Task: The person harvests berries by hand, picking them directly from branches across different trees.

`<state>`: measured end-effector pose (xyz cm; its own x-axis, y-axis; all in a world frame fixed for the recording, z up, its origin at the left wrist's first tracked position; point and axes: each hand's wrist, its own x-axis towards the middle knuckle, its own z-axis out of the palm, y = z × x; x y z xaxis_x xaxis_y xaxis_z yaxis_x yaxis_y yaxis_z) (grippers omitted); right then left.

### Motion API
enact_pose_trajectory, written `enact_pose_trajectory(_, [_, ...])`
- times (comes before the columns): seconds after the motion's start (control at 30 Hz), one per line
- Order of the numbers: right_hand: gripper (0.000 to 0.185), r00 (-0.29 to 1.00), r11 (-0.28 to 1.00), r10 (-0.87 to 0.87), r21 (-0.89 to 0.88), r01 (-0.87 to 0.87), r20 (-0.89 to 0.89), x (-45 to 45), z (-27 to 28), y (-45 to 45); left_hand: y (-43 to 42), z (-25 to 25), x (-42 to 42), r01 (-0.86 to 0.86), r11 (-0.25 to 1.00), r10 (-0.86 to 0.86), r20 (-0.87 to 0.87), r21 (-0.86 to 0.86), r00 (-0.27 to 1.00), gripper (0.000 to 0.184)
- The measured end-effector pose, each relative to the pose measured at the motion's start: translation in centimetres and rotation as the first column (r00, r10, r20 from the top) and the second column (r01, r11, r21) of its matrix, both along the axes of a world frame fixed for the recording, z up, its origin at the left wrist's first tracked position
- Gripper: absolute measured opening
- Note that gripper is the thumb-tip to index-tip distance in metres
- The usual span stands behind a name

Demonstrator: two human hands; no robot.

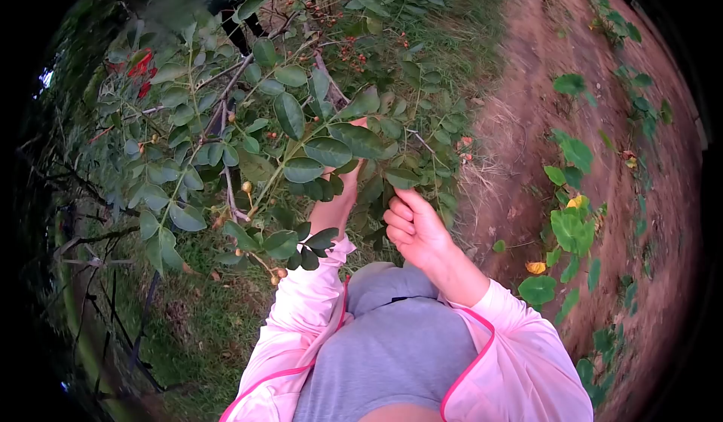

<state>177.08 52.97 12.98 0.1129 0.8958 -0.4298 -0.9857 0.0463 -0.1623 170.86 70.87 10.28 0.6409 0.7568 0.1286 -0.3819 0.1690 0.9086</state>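
Observation:
A leafy branch [222, 124] with oval green leaves spreads in front of me and carries small round berries [247, 187], tan to orange-brown. My left hand [349, 169] reaches up behind the leaves; its fingers are hidden, so what it holds does not show. My right hand [416, 230] is closed, fingers curled in and thumb pressed toward the index finger, just below a green leaf [401, 178]. Whatever lies between those fingertips is too small or covered. Clusters of red berries [352, 54] hang farther up among the twigs.
Bare brown soil [497, 173] runs along the right side, with a row of low plants [572, 230] with broad green leaves and some yellow ones. Grass [181, 324] covers the ground under the branch. Dark thin twigs [113, 301] stick out at the lower left.

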Motion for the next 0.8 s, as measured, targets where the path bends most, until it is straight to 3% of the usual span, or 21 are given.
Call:
enact_pose_trajectory(0.07, [0.011,0.997,0.999,-0.020,-0.036,0.023,0.076,-0.1,0.3,0.0,-0.5,-1.6,0.0,-0.003,0.991,0.009,0.041,-0.135,0.999,0.052])
enact_pose_trajectory(0.13, [0.010,0.991,0.997,-0.044,-0.062,0.052,0.130,-0.4,0.8,-0.1,-0.7,-2.5,-0.5,-0.045,0.990,0.050,0.038,-0.134,0.998,0.051])
enact_pose_trajectory(0.2, [0.007,0.984,0.993,-0.076,-0.079,0.090,0.164,-0.6,1.2,-0.4,-0.6,-2.5,-0.9,-0.124,0.992,0.124,-0.002,0.007,0.992,0.048])
enact_pose_trajectory(0.3, [0.005,0.990,0.989,-0.088,-0.112,0.100,0.114,-0.9,2.1,-1.0,-0.4,-0.2,-0.7,-0.127,0.988,0.127,0.009,0.086,0.992,0.043])
enact_pose_trajectory(0.4, [0.013,0.991,0.993,0.112,-0.031,-0.110,0.075,-2.0,1.3,-2.7,0.5,1.3,-0.5,-0.121,0.989,0.121,0.002,0.089,0.993,0.037])
enact_pose_trajectory(0.47, [0.016,0.967,0.973,0.219,0.098,-0.208,-0.128,-1.9,0.4,-3.6,0.1,2.6,-0.4,-0.193,0.981,0.192,-0.082,0.000,0.978,0.030])
enact_pose_trajectory(0.5, [0.016,0.930,0.957,0.272,0.173,-0.234,-0.245,-1.9,0.4,-3.8,0.4,2.5,-0.5,-0.200,0.980,0.200,-0.040,0.012,0.979,0.030])
enact_pose_trajectory(0.57, [0.015,0.900,0.939,0.318,0.229,-0.255,-0.298,-1.9,1.1,-4.3,0.9,2.1,-0.9,-0.213,0.977,0.211,0.041,0.034,0.977,0.028])
enact_pose_trajectory(0.6, [0.015,0.883,0.930,0.339,0.258,-0.262,-0.324,-1.9,1.9,-4.5,-0.2,5.1,-1.2,-0.092,0.994,0.088,0.060,0.055,0.994,0.028])
enact_pose_trajectory(0.8, [0.019,0.869,0.812,0.495,0.349,-0.467,0.013,-0.8,6.0,-4.1,-0.6,5.6,-1.3,-0.136,0.991,0.136,-0.028,-0.002,0.990,0.028])
